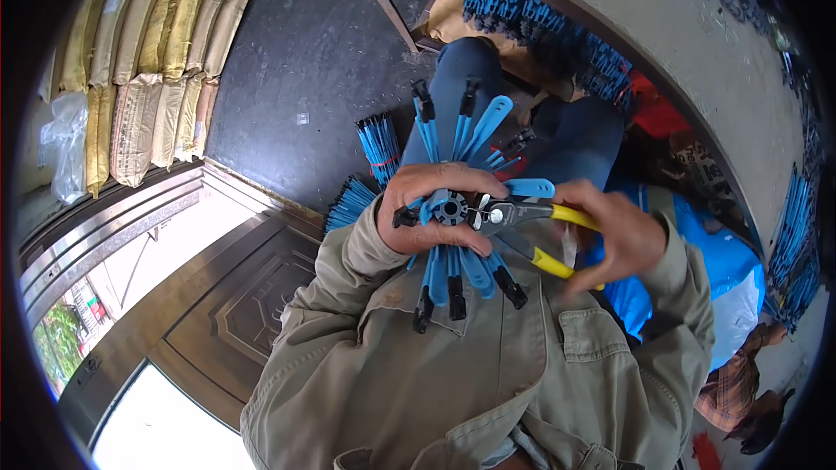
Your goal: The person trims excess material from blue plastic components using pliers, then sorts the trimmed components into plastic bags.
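Left hand (409, 183): clasped firmly around round black hub (451, 207), with digits on both its near and far sides, and with slotted face uncovered between them.
Right hand (623, 231): grasping pliers (522, 211) by yellow handles; well apart from the hub, on its right side; handles spread from each other.
Hub from pliers: directly to the left of the tool's nose, very near; touching or only just beside, not possible to tell.
Long axis of pliers: running sideways, from the hub outward to the right, with handles slanting a little toward the body; nose pointing at the hub.
Nearer hand: the left one, in contact with the hub; the right one farther, with the pliers between.
Blue strips: standing out from around the hub; one rounded strip (490, 124) on the far side, another strip (531, 187) to its right, just beside the pliers.
Black ends: on thin blue sticks, such as black tip (422, 100) beyond the hub and black clip (511, 289) on its body side.
Bundles: red-tied blue bundle (379, 152) to the left of the hub and farther out.
Blue plastic bag (727, 248): far right of the hub, beyond the right forearm.
Stacked sacks (183, 17): far left of the hub, well beyond it.
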`<state>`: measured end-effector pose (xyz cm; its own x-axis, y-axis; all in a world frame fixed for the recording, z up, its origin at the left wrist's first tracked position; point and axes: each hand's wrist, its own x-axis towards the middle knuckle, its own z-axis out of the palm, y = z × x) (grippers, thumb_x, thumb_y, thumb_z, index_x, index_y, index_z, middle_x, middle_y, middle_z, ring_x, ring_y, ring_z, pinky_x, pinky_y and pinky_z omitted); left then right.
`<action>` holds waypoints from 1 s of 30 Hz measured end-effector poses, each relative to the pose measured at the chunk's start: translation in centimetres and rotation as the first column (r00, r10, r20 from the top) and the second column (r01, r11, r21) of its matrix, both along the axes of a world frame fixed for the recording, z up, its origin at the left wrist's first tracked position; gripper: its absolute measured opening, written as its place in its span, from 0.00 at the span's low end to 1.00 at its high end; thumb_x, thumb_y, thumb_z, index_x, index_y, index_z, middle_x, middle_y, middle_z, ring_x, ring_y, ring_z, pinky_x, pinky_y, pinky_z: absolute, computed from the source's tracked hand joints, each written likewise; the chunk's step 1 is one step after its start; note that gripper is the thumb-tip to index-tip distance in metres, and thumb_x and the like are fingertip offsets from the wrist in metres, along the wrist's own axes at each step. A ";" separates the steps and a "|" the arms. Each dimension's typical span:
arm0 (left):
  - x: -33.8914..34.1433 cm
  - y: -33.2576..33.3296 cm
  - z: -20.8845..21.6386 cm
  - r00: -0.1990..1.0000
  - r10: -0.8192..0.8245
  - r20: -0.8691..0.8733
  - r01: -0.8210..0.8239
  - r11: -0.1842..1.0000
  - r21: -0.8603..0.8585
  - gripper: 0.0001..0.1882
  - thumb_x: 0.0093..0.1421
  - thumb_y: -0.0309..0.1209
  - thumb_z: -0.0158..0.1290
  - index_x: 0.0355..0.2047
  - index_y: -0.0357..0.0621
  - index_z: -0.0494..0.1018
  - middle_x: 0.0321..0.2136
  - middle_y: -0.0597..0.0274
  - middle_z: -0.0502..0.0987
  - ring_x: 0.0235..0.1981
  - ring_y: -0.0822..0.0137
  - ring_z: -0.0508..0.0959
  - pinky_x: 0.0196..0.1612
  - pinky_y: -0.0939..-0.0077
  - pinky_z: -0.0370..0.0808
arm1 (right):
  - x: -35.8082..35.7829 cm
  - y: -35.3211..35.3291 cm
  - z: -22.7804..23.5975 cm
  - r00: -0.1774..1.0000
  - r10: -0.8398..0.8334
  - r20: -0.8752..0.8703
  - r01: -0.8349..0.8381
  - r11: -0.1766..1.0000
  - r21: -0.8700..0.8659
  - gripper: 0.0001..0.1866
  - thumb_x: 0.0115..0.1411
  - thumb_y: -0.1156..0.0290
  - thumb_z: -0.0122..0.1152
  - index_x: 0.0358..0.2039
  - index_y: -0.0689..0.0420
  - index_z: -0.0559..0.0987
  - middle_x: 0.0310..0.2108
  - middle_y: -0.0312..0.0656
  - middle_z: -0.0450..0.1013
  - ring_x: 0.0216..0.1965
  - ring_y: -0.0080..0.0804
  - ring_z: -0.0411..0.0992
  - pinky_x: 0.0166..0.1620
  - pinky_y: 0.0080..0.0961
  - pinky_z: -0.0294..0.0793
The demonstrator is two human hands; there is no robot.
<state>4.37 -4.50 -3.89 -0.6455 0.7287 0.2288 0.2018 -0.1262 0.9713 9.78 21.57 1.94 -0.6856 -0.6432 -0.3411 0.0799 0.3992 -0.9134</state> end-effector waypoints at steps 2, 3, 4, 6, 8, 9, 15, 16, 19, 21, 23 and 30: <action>0.6 0.5 -0.1 0.994 0.098 0.046 -0.100 0.995 0.030 0.33 0.30 0.41 0.69 0.38 0.36 0.75 0.34 0.54 0.78 0.35 0.61 0.79 0.40 0.72 0.74 | 1.5 -1.0 -0.6 0.945 -0.032 -0.325 0.093 0.980 0.177 0.21 0.52 0.67 0.61 0.44 0.60 0.67 0.30 0.43 0.69 0.29 0.40 0.74 0.31 0.29 0.71; 0.7 0.6 0.0 0.987 0.144 0.073 -0.147 0.988 0.043 0.33 0.30 0.41 0.69 0.37 0.36 0.75 0.34 0.54 0.78 0.35 0.61 0.79 0.40 0.72 0.74 | 2.6 -1.6 -1.0 0.794 -0.003 -0.608 0.240 0.920 0.310 0.21 0.53 0.68 0.61 0.45 0.61 0.67 0.30 0.43 0.70 0.28 0.39 0.74 0.31 0.29 0.71; 0.6 0.5 0.1 0.987 0.143 0.071 -0.146 0.989 0.039 0.33 0.30 0.41 0.69 0.37 0.36 0.75 0.34 0.54 0.78 0.35 0.61 0.79 0.40 0.72 0.74 | 3.1 -1.9 -1.3 0.569 0.086 -0.818 0.415 0.828 0.377 0.21 0.53 0.68 0.60 0.45 0.61 0.67 0.30 0.43 0.70 0.28 0.38 0.74 0.31 0.29 0.71; -0.1 0.1 0.4 0.991 0.053 0.119 -0.054 0.999 -0.001 0.33 0.30 0.41 0.69 0.37 0.36 0.75 0.34 0.54 0.78 0.34 0.61 0.79 0.39 0.72 0.74 | 2.1 -0.7 -2.0 0.789 -0.007 -0.615 0.230 0.931 0.285 0.21 0.53 0.68 0.61 0.45 0.60 0.68 0.30 0.43 0.70 0.28 0.38 0.73 0.30 0.29 0.71; -0.4 0.0 0.3 0.988 -0.004 0.156 0.006 1.000 -0.014 0.33 0.30 0.41 0.69 0.36 0.36 0.75 0.34 0.54 0.78 0.34 0.62 0.78 0.39 0.72 0.74 | 1.4 0.5 -2.3 0.999 0.015 -0.031 -0.018 0.997 -0.074 0.22 0.52 0.67 0.62 0.46 0.58 0.69 0.31 0.44 0.71 0.27 0.38 0.72 0.29 0.28 0.70; -0.6 0.0 0.0 0.991 -0.046 0.126 0.045 0.999 0.013 0.33 0.30 0.41 0.69 0.36 0.36 0.75 0.33 0.54 0.78 0.34 0.62 0.78 0.39 0.73 0.74 | 1.7 0.5 -2.2 1.000 0.009 -0.026 -0.011 0.997 -0.073 0.22 0.52 0.67 0.62 0.46 0.58 0.69 0.31 0.44 0.71 0.27 0.38 0.72 0.29 0.28 0.70; -0.2 -0.3 0.1 0.985 -0.011 0.169 0.013 1.000 -0.009 0.32 0.31 0.41 0.70 0.37 0.35 0.75 0.33 0.55 0.77 0.33 0.64 0.77 0.39 0.74 0.72 | 1.0 0.3 -0.4 0.946 0.006 -0.324 0.014 0.998 0.061 0.21 0.47 0.66 0.64 0.42 0.55 0.73 0.39 0.45 0.68 0.33 0.41 0.70 0.32 0.30 0.70; 0.0 -0.3 0.0 0.985 -0.016 0.169 0.017 1.000 -0.008 0.32 0.31 0.41 0.70 0.37 0.35 0.75 0.33 0.55 0.77 0.33 0.64 0.77 0.39 0.74 0.72 | 0.8 0.1 -0.4 0.929 0.010 -0.370 0.023 0.996 0.084 0.20 0.46 0.66 0.65 0.41 0.55 0.74 0.40 0.45 0.68 0.34 0.42 0.70 0.33 0.30 0.70; 1.0 0.1 -0.4 0.984 0.146 0.107 -0.149 0.988 0.026 0.32 0.33 0.41 0.70 0.38 0.36 0.74 0.35 0.57 0.76 0.36 0.66 0.76 0.41 0.75 0.71 | 2.2 -2.0 -1.8 0.815 0.014 -0.579 0.177 0.946 0.273 0.20 0.44 0.69 0.65 0.40 0.55 0.74 0.39 0.46 0.68 0.35 0.41 0.70 0.34 0.31 0.71; 1.1 0.3 -0.7 0.985 0.164 0.061 -0.166 0.986 0.027 0.31 0.34 0.38 0.69 0.39 0.37 0.74 0.35 0.57 0.76 0.36 0.65 0.76 0.41 0.75 0.71 | 2.4 -2.2 -1.9 0.744 0.045 -0.667 0.263 0.898 0.353 0.20 0.43 0.71 0.65 0.40 0.55 0.75 0.39 0.46 0.68 0.35 0.41 0.70 0.35 0.32 0.71; 1.2 0.4 -0.9 0.976 0.213 -0.035 -0.213 0.977 0.014 0.28 0.37 0.32 0.68 0.40 0.40 0.73 0.36 0.58 0.76 0.37 0.64 0.77 0.41 0.76 0.72 | 1.6 -1.9 -2.2 0.650 0.081 -0.756 0.319 0.874 0.368 0.21 0.41 0.70 0.65 0.40 0.54 0.75 0.38 0.46 0.68 0.37 0.41 0.69 0.36 0.33 0.70; 1.8 0.3 -1.1 0.948 0.316 0.042 -0.314 0.948 -0.046 0.26 0.37 0.32 0.68 0.39 0.40 0.73 0.34 0.60 0.75 0.33 0.67 0.76 0.37 0.77 0.71 | 1.0 -2.5 -3.2 0.652 0.037 -0.757 0.344 0.876 0.339 0.19 0.41 0.68 0.65 0.37 0.56 0.76 0.37 0.46 0.68 0.36 0.41 0.70 0.37 0.35 0.70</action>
